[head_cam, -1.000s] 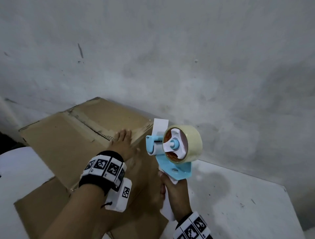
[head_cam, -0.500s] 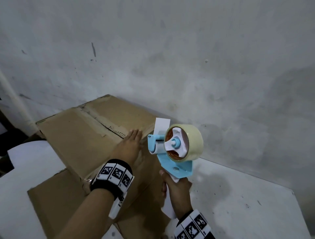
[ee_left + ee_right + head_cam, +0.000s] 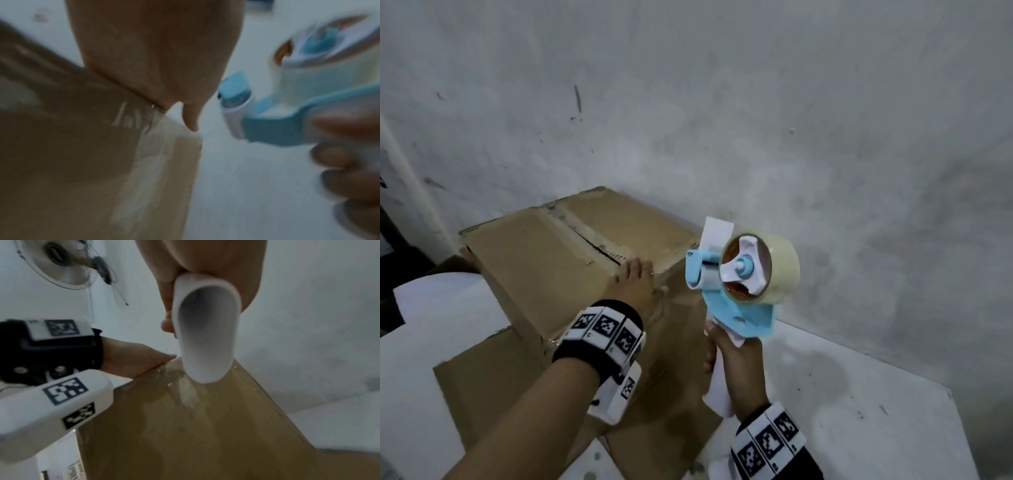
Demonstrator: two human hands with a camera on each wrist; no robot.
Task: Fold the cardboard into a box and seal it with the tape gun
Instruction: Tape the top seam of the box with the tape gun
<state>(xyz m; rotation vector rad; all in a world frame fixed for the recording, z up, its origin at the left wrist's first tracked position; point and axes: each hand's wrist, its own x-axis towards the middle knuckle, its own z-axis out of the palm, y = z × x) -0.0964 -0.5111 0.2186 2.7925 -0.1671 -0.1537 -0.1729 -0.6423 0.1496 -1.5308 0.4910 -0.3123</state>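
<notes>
A brown cardboard box (image 3: 541, 260) stands on a white table (image 3: 859, 394) against the wall, its two top flaps down with a dark seam between them. My left hand (image 3: 637, 284) lies flat on the box's near top edge, fingers straight, over the seam's end. My right hand (image 3: 736, 363) grips the white handle (image 3: 205, 331) of a blue tape gun (image 3: 739, 308), held upright just right of the box with its clear tape roll (image 3: 777, 270) facing me. In the blurred left wrist view the tape gun (image 3: 273, 123) hangs right of the box corner (image 3: 185, 146).
A grey wall (image 3: 791, 120) rises right behind the box. A loose bottom flap (image 3: 493, 377) of the box spreads over the table toward me. A wall fan (image 3: 61, 261) shows in the right wrist view. The table's right edge (image 3: 959, 428) is near.
The view has swung left, so the box sits more to the right in frame. My left hand slid a little along the box's top edge. The tape gun stays in about the same place.
</notes>
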